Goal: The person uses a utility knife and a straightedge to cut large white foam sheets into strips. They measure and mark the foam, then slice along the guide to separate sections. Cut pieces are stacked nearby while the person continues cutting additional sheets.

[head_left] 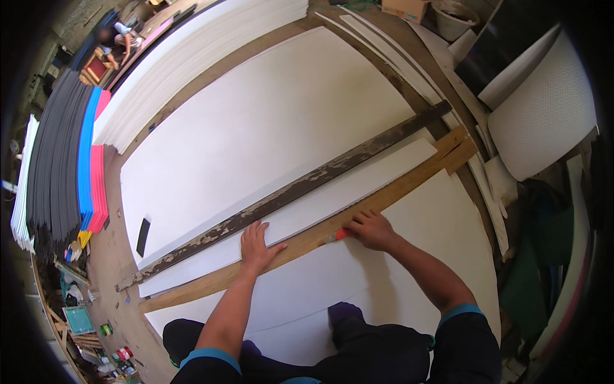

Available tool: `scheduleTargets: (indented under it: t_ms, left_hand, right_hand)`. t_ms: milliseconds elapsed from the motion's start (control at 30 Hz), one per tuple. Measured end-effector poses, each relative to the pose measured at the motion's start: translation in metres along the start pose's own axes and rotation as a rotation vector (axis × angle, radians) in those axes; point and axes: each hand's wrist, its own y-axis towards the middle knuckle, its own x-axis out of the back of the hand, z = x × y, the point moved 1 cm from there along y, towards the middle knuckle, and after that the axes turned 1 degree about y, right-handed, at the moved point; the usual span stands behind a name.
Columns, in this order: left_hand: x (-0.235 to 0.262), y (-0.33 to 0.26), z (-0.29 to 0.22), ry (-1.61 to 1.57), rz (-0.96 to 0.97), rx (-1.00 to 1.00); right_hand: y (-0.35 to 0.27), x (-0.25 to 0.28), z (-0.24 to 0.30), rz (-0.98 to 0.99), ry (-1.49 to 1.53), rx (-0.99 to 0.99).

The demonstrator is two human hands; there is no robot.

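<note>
My left hand lies flat, fingers spread, across a white strip of sheet and the edge of a long wooden board. In my right hand is a red-handled cutter knife, its tip against the board's near edge. The fingers wrap round the handle and hide part of it. A white sheet extends under the board and beneath my legs. Beyond the strip, a dark, worn straight bar rests diagonally over another large white sheet.
A small black block sits on the far sheet's left corner. Stacks of white sheets and grey sheets stand at the left and back. A co-worker crouches far left. A rolled white textured sheet and offcuts lie right.
</note>
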Motion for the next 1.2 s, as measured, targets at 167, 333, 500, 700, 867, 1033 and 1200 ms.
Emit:
scheduleTargets:
  t_ms: [167,333,500,700,867,1033,1200]
  left_hand:
    - [0.014,0.002,0.024,0.024,0.066,-0.085]
    - [0.034,0.013,0.014,-0.196,0.223,0.122]
    - [0.071,0.031,0.029,-0.103,0.015,-0.018]
    - [0.096,0.057,0.036,-0.128,0.097,-0.074]
    - [0.134,0.071,-0.007,-0.171,0.097,-0.223]
    - [0.195,0.105,-0.09,-0.238,0.11,-0.359]
    - [0.248,0.142,-0.171,-0.265,0.235,-0.471]
  right_hand:
    - [0.032,-0.03,0.04,0.024,0.058,0.095]
    - [0.059,-0.037,0.062,0.056,0.058,0.14]
    - [0.091,-0.054,0.075,-0.059,-0.043,0.181]
    - [0.106,-0.038,0.086,-0.308,-0.102,0.229]
    - [0.102,0.078,0.104,-0.361,-0.228,0.186]
    - [0.085,0.135,0.079,-0.229,-0.152,0.138]
    - [0.038,0.194,0.061,-0.308,0.028,-0.003]
